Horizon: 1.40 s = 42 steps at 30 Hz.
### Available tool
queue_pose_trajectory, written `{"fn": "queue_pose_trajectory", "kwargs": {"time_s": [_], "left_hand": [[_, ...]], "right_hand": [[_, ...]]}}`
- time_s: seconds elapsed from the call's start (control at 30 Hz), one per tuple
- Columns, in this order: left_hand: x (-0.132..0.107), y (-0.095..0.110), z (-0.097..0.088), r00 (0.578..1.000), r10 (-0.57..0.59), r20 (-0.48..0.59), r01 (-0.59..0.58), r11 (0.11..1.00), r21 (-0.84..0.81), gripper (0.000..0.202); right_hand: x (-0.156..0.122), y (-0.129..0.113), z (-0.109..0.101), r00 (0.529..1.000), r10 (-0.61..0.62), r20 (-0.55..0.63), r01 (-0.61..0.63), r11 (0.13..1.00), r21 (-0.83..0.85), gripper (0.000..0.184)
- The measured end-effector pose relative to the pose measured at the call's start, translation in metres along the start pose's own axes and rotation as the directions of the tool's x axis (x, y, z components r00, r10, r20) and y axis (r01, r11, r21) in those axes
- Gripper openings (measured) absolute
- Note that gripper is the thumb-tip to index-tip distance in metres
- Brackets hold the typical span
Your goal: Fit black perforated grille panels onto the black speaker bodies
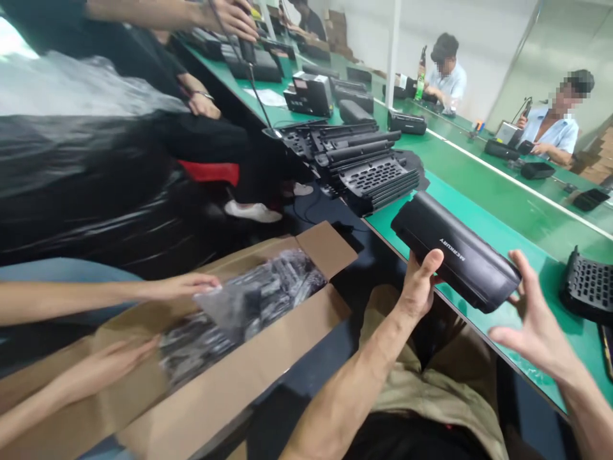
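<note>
My left hand (420, 285) grips a long black plastic housing (457, 252) from below, with the thumb on its near side. White lettering on that side reads "MERKURY", upside down from here. The housing is held tilted above the green tabletop's near edge. At its right end is my right hand (539, 319), open with thumb and fingers spread. The fingertips lie close to that end; whether they touch it I cannot tell. Stacked black perforated panels (376, 179) lie on the table beyond the housing's left end.
An open cardboard box (258, 358) with plastic-wrapped parts stands at left; another person's hands (204, 283) reach into it. A co-worker's hand (239, 22) holds an electric screwdriver (248, 51). A black perforated shell (591, 284) sits at right on the green table (531, 243). More people work opposite.
</note>
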<state>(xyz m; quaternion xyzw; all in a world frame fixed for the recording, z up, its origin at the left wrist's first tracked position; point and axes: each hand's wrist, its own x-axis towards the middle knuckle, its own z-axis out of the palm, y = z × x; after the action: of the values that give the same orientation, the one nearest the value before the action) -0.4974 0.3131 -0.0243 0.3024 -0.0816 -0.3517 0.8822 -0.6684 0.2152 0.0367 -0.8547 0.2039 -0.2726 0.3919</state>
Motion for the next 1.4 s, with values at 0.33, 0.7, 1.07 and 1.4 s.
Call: {"fn": "queue_pose_trajectory", "kwargs": {"time_s": [0.33,0.7,1.07,1.4], "left_hand": [[0.025,0.048,-0.006,0.984,-0.042,0.173,-0.011,0.956,0.292,0.109],[0.038,0.124,0.007,0.745,-0.042,0.665,-0.492,0.640,0.591,0.085],[0.023,0.012,0.017,0.880,-0.132,0.455,0.111,0.991,0.073,0.077],[0.041,0.101,0.001,0.788,0.040,0.614,-0.446,0.725,0.525,0.114]], "right_hand": [[0.002,0.018,0.009,0.961,0.014,-0.277,0.011,0.996,0.091,0.092],[-0.002,0.009,-0.031,0.988,-0.014,-0.153,0.030,0.994,0.107,0.080],[0.057,-0.013,0.017,0.954,-0.251,-0.164,0.288,0.919,0.269,0.133],[0.055,-0.007,-0.018,0.900,-0.422,0.112,0.407,0.715,-0.568,0.110]]}}
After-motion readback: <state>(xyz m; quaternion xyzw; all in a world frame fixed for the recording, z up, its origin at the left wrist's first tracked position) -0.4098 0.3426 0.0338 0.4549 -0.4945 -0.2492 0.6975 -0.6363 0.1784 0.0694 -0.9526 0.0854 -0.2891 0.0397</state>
